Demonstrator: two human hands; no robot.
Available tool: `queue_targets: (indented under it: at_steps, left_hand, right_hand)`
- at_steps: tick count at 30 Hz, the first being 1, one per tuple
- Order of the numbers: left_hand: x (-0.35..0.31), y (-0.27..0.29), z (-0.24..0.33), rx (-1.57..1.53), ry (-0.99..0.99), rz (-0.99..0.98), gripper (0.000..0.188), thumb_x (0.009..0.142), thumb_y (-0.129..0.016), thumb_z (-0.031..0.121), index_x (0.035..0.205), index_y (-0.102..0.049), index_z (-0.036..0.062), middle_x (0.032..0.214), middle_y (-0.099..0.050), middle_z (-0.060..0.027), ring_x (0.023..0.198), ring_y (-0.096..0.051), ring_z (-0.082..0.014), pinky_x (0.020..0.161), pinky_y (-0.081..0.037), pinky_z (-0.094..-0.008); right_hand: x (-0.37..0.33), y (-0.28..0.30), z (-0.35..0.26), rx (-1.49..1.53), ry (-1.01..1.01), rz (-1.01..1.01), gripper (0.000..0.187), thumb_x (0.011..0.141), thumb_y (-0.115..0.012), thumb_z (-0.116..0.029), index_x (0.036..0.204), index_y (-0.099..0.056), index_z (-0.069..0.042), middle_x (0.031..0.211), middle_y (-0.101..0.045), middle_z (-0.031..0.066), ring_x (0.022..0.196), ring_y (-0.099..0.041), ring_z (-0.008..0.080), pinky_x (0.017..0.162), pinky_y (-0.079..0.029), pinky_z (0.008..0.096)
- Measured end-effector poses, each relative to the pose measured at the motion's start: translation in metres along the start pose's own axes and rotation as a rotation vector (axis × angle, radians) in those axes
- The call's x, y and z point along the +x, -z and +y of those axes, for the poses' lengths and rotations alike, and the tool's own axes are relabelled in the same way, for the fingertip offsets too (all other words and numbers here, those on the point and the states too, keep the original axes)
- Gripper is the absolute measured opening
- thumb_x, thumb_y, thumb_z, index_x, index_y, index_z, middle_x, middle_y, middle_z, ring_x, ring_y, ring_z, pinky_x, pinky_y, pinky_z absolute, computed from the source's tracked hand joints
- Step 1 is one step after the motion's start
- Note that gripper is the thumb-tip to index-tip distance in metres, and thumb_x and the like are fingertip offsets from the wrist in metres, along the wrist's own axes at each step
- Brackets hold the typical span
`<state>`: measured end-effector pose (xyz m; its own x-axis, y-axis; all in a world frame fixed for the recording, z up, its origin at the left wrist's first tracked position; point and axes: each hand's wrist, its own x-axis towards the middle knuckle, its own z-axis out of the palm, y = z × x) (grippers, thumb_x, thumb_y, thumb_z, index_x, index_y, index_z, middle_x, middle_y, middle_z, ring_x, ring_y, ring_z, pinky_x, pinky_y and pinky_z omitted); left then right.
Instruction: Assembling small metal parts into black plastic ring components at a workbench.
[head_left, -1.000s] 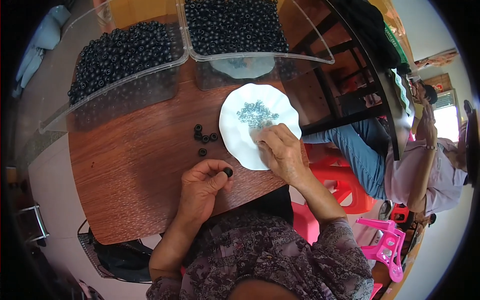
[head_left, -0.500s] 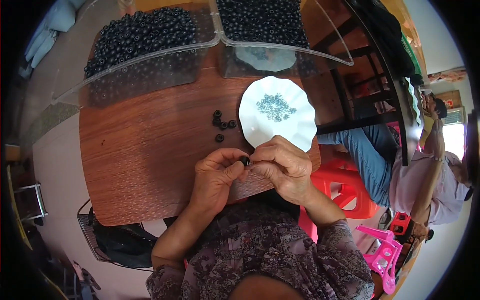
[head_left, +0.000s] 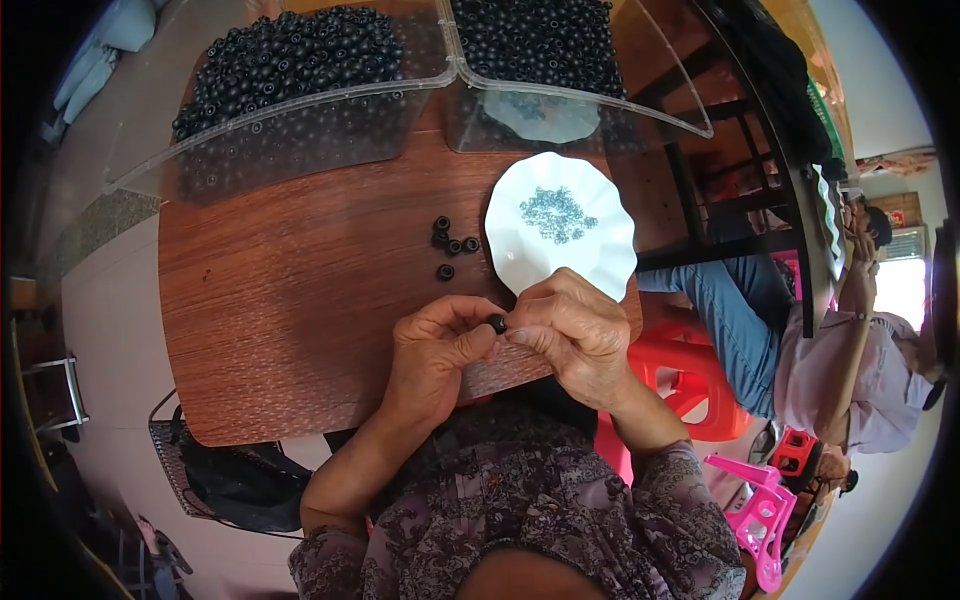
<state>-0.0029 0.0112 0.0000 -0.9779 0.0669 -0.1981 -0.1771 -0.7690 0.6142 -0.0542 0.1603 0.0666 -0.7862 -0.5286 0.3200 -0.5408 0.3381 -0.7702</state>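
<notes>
Black and round, with a hole through it, a bead (head_left: 497,323) sat between the two hands, just beyond the near edge of the brown wood-grain bench (head_left: 290,320). Thumb and fingers of the left hand (head_left: 430,355) were clamped on it from the left in a pinch, the other fingers curled behind. From the right, the right hand (head_left: 575,335) met it, thumb and forefinger brought up to the bead's side, the remaining fingers folded toward the palm. Whether those tips gripped the bead itself or some small piece could not be told, as the fingers hid the spot. Both hands were close together, their fingertips nearly meeting at the bead.

Beyond the right hand lay a white wavy-rimmed plate (head_left: 510,250), its near edge partly covered from view by the knuckles; a spread of small, clear-looking pieces (head_left: 558,214) lay on it. Left of the plate, well apart from the hands, five loose black beads (head_left: 446,272) rested on the bench, four clustered and one nearer. At the far side stood two transparent bins, the left bin (head_left: 370,135) and the right bin (head_left: 580,93), both heaped with similar beads.
</notes>
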Motion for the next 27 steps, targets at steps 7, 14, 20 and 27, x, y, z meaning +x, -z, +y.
queue_targets:
  at_steps: [7,14,20,27]
  left_hand:
    - [-0.002,-0.002,0.000,-0.048,0.007,0.015,0.020,0.079,-0.067,0.002,0.098,-0.062,-0.0035,0.083,-0.064,-0.0061,0.070,-0.057,-0.0097,0.065,-0.047,-0.0218]
    - [0.005,-0.003,0.003,-0.158,0.063,-0.043,0.022,0.081,-0.065,0.005,0.102,-0.061,-0.0032,0.088,-0.063,-0.0070,0.075,-0.057,-0.0101,0.069,-0.047,-0.0223]
    - [0.004,-0.021,0.029,-0.111,0.117,-0.005,0.019,0.085,-0.062,0.009,0.099,-0.058,-0.0038,0.085,-0.060,-0.0062,0.077,-0.055,-0.0104,0.070,-0.045,-0.0218]
    - [0.008,-0.007,0.034,0.058,0.274,-0.129,0.017,0.085,-0.059,0.007,0.097,-0.056,-0.0054,0.081,-0.058,-0.0108,0.070,-0.052,-0.0163,0.065,-0.042,-0.0273]
  right_hand:
    - [0.000,-0.001,-0.003,0.001,-0.048,-0.001,0.015,0.067,-0.073,-0.003,0.079,-0.065,-0.001,0.076,-0.060,0.0070,0.069,-0.056,0.0163,0.057,-0.043,0.0261]
    - [0.009,-0.004,0.003,-0.274,0.287,0.093,0.017,0.065,-0.070,0.000,0.080,-0.063,0.000,0.076,-0.059,0.0082,0.062,-0.052,0.0196,0.053,-0.042,0.0278]
    - [0.014,0.006,-0.002,-0.395,0.454,0.063,0.033,0.058,-0.068,0.001,0.091,-0.065,0.003,0.079,-0.059,0.0091,0.061,-0.051,0.0201,0.051,-0.041,0.0276]
    - [0.073,0.090,-0.004,-0.342,0.413,0.098,0.017,0.073,-0.066,0.000,0.089,-0.063,0.005,0.076,-0.061,0.0123,0.064,-0.057,0.0227,0.055,-0.044,0.0299]
